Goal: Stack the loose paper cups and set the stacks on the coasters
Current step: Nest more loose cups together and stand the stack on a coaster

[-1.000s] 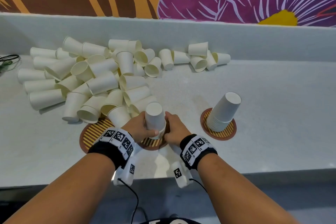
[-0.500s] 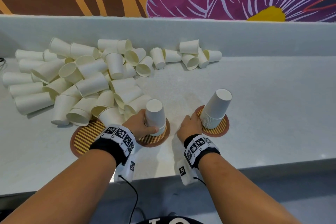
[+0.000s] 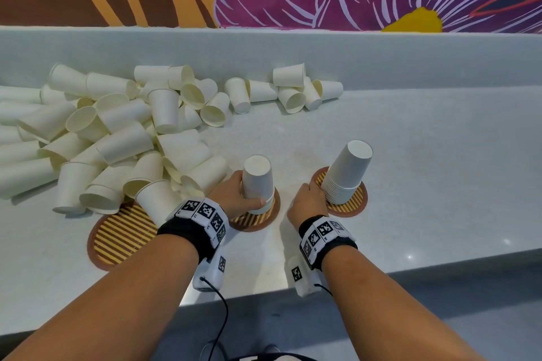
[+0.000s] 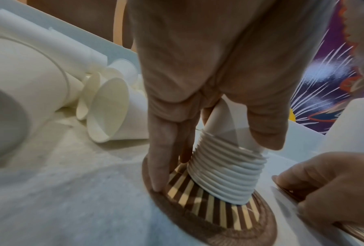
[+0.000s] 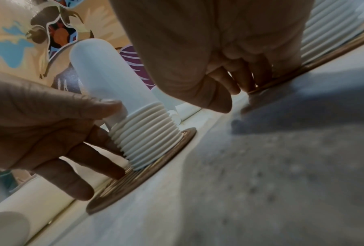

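Far left: pile of loose cups (image 3: 117, 138) on the worktop (image 3: 425, 184), lying on their sides at mixed headings; the pile runs off the left frame edge, count not readable. Its near edge spills onto the left coaster (image 3: 117, 240), part of which sits under cups and the left wrist.

Left hand (image 3: 231, 196): grip closed round the middle stack (image 3: 258, 182), thumb on the near side just above the rims, fingers behind it; fingertips (image 4: 158, 174) reach down to the middle coaster (image 3: 255, 221). Stack stands mouth-down on that coaster, long axis near vertical, closed base up. In the left wrist view the palm covers the upper stack; only the ribbed rims show.

Right hand (image 3: 308, 199): fingers curled at the near edge of the right coaster (image 3: 349, 205), beside the foot of the right stack (image 3: 347, 173). Fingertips hidden behind the knuckles from the head view, blurred in the right wrist view; whether they pinch the coaster rim or only touch it, cannot tell. Right stack mouth-down on its coaster, axis leaning up and to the right
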{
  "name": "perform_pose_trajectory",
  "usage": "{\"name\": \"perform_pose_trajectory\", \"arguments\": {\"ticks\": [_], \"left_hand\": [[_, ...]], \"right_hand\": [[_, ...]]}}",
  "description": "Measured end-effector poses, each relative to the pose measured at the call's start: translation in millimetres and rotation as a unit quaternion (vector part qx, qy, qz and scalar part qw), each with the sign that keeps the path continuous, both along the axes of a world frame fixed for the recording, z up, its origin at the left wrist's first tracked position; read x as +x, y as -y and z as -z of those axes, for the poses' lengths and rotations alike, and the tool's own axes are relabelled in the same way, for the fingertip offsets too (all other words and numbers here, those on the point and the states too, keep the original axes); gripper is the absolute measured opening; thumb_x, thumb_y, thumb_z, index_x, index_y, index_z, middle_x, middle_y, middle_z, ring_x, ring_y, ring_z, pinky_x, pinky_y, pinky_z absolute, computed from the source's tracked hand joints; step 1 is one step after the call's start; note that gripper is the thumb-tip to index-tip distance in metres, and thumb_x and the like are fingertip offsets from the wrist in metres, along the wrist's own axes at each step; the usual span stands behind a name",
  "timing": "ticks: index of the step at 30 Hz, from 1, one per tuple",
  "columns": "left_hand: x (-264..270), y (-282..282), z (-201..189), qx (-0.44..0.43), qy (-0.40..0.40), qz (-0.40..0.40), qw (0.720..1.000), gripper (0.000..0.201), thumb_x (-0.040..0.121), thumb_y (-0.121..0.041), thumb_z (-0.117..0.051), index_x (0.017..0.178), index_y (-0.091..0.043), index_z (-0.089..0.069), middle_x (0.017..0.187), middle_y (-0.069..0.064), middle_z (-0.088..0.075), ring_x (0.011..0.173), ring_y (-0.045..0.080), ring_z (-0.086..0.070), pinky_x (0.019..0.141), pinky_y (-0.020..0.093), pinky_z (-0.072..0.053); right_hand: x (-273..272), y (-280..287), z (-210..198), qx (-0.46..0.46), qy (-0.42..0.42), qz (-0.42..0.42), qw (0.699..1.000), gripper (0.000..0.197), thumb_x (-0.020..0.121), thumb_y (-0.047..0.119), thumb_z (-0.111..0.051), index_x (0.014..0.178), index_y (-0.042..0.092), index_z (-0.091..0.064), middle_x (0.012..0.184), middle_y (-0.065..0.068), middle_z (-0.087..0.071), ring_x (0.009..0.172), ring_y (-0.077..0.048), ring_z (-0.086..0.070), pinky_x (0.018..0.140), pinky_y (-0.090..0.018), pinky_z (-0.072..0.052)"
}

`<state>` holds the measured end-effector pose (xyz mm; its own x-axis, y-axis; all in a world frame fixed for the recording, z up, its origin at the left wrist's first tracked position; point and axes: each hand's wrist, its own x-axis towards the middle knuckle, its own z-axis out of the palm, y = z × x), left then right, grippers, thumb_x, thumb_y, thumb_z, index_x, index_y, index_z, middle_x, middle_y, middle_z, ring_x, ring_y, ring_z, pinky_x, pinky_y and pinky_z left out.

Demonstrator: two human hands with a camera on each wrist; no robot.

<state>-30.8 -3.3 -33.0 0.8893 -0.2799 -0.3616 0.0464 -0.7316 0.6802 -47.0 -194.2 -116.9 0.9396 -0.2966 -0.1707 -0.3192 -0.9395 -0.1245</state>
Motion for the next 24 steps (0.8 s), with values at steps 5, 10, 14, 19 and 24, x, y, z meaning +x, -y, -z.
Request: {"name": "perform_pose_trajectory", "arguments": {"ticks": [5,10,14,19,24], "left_hand": [[8.2,22.4,-2.0,0.009,0.001,0.011,1.0,0.074,0.079,-0.038,-0.074,0.139,-0.017,-0.036,0.136,0.004,-0.054,0.122,0.026,-0.051,0.092,0.032,-0.038],[14.7,36.6,-4.1,0.015,-0.005,0.022,1.0,0.074,0.081,-0.038,-0.073,0.141,-0.017,-0.034,0.137,0.005,-0.052,0.123,0.027,-0.05,0.091,0.031,-0.036],[17.8,44.4,-4.8,0.016,-0.001,0.021,1.0,0.074,0.08,-0.039,-0.073,0.14,-0.017,-0.035,0.138,0.005,-0.052,0.124,0.027,-0.05,0.093,0.033,-0.037],[19.0,46.7,-6.7,0.017,-0.001,0.021,1.0,0.074,0.08,-0.039,-0.074,0.139,-0.018,-0.035,0.137,0.005,-0.052,0.124,0.027,-0.05,0.094,0.035,-0.038],[15.6,38.2,-5.3,0.021,-0.005,0.031,0.999,0.078,0.078,-0.039,-0.075,0.141,-0.02,-0.032,0.134,0.005,-0.055,0.117,0.025,-0.055,0.089,0.031,-0.041]], "right_hand": [[6.3,17.8,-0.1,-0.001,-0.015,-0.002,1.0,0.041,0.083,0.021,-0.048,0.12,0.004,-0.047,0.124,-0.014,-0.047,0.123,-0.03,-0.039,0.106,-0.037,-0.032],[8.9,30.6,-2.2,-0.004,-0.019,0.004,1.0,0.039,0.083,0.021,-0.049,0.119,0.005,-0.047,0.124,-0.013,-0.048,0.123,-0.029,-0.04,0.105,-0.036,-0.032],[10.8,35.9,-4.7,-0.004,-0.018,0.006,1.0,0.04,0.082,0.021,-0.05,0.119,0.006,-0.048,0.124,-0.012,-0.048,0.122,-0.028,-0.04,0.105,-0.036,-0.033],[11.1,36.5,-9.0,0.005,-0.016,0.011,1.0,0.039,0.082,0.022,-0.051,0.118,0.006,-0.048,0.124,-0.012,-0.048,0.123,-0.028,-0.04,0.104,-0.036,-0.033],[4.7,33.0,-21.4,0.034,0.0,0.025,0.999,0.038,0.082,0.016,-0.053,0.118,0.006,-0.047,0.126,-0.013,-0.046,0.121,-0.03,-0.042,0.105,-0.037,-0.036]]}}
